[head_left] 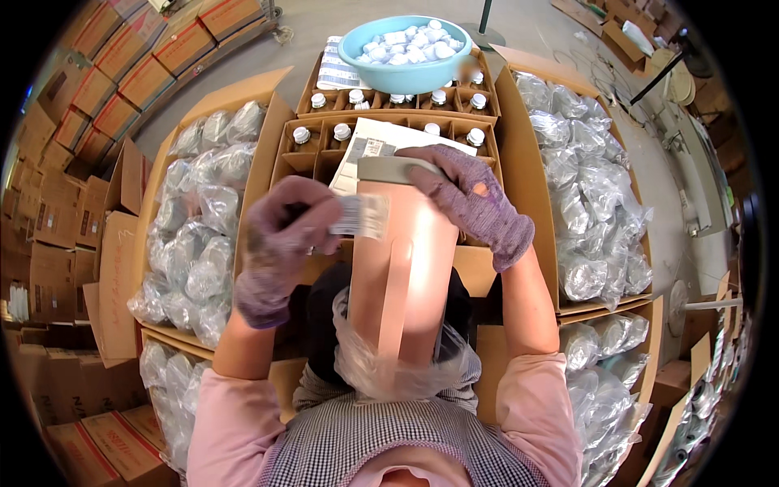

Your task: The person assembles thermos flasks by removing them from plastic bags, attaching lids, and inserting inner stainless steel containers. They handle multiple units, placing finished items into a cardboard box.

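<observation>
A shiny pink thermos jug [430, 268] stands tilted between my knees, its long handle strip facing up and a grey cap-like end [402, 170] away from me. Clear plastic wrap [398, 361] is bunched around its near end. My right hand [475, 195], in a purple knit glove with a small hole, is closed over the grey end. My gloved left hand [288, 231] is slightly blurred and pinches a small printed label [361, 216] against or just above the jug's side; I cannot tell if it touches. Beyond lies a white label sheet [369, 148].
Divided cartons [284, 142] ahead hold several white-capped bottles. On them rests a light-blue basin [406, 79] of small white pieces. Open boxes of plastic-wrapped items flank me at left [203, 211] and right [580, 195]. Stacked cartons [122, 57] stand at far left.
</observation>
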A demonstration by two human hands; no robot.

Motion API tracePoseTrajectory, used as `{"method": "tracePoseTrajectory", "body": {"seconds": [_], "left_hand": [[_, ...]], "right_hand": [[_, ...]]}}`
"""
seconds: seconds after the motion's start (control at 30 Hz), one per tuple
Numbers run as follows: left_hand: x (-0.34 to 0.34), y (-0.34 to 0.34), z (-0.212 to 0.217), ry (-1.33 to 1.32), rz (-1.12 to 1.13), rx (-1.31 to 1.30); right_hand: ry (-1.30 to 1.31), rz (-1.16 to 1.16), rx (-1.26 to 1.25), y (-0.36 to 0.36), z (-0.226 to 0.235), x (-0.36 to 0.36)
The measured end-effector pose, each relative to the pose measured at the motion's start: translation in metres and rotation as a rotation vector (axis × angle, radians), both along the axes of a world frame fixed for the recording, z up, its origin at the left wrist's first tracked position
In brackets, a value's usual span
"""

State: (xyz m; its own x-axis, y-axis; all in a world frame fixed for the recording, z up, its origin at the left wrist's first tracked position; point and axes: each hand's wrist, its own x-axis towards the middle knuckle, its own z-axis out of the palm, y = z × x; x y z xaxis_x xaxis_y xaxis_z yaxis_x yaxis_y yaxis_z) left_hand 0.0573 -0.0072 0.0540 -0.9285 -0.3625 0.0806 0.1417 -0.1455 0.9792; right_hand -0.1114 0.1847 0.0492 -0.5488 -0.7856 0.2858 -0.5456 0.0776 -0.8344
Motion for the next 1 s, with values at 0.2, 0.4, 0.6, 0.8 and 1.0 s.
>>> {"method": "tracePoseTrajectory", "body": {"seconds": [0.2, 0.4, 0.6, 0.8, 1.0], "left_hand": [[-0.002, 0.035, -0.001, -0.212, -0.078, -0.080], [0.002, 0.040, -0.005, -0.193, -0.102, -0.103], [0.003, 0.037, -0.008, -0.173, -0.129, -0.074], [0.002, 0.037, -0.010, -0.173, -0.122, -0.088], [0.003, 0.038, -0.017, -0.182, -0.110, -0.129]], "right_hand": [[-0.176, 0.069, 0.011, 0.021, 0.005, 0.018], [-0.143, 0.122, 0.032, 0.032, 0.012, 0.025], [-0.235, 0.190, 0.082, 0.038, 0.014, 0.024], [-0.075, 0.169, 0.144, 0.038, 0.022, 0.027], [-0.039, 0.151, 0.211, 0.039, 0.021, 0.025]]}}
